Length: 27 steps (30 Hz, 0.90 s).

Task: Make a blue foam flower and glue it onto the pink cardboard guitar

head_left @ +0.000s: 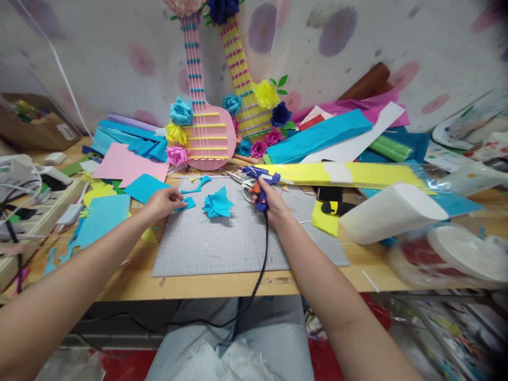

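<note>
My left hand (164, 203) pinches a small blue paper piece (189, 203) at the left edge of the grey cutting mat (222, 251). A blue glue gun (264, 174) with an orange trigger is in my right hand (273, 201), its black cord running down off the table's front. Scissors (238, 179), tips pointing left, show right against the glue gun; whether my fingers also hold them I cannot tell. Between my hands a blue paper flower (218, 203) with pointed petals sits on the mat. Behind it lies a curved blue paper scrap (198, 185).
Two paper guitars, one pink (210, 135) and one yellow (248, 103), lean on the wall. Blue and pink paper sheets (130, 165) lie left, near a power strip (47, 217). On the right are a yellow paper bundle (373, 174), a white roll (392, 211) and a plastic-wrapped tub (424, 254).
</note>
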Tool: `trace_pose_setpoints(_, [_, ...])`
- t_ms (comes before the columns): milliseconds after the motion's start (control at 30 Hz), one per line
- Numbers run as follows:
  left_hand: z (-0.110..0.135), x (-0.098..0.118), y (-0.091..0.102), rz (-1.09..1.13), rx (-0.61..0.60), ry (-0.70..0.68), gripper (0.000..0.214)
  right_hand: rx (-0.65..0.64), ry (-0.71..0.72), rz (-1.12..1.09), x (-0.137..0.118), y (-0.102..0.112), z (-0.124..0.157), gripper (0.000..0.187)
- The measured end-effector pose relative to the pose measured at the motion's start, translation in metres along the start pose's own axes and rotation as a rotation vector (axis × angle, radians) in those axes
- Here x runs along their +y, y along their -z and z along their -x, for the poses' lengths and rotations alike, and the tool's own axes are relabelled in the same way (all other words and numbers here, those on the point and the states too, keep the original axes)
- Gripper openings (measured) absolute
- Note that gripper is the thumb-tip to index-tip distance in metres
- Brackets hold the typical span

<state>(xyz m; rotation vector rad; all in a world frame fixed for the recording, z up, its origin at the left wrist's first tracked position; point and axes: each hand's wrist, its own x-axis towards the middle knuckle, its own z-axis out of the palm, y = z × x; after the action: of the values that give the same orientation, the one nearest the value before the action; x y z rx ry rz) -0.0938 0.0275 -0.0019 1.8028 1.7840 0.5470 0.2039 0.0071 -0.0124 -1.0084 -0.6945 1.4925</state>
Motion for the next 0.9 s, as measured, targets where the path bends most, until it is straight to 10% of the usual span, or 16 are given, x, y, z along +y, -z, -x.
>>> trace_pose_setpoints(900, [0.004,0.014,0.004,-0.148,0.049,0.060,0.027,-0.012,0.007,0.010,-0.001,-0.001,0.001,0.042])
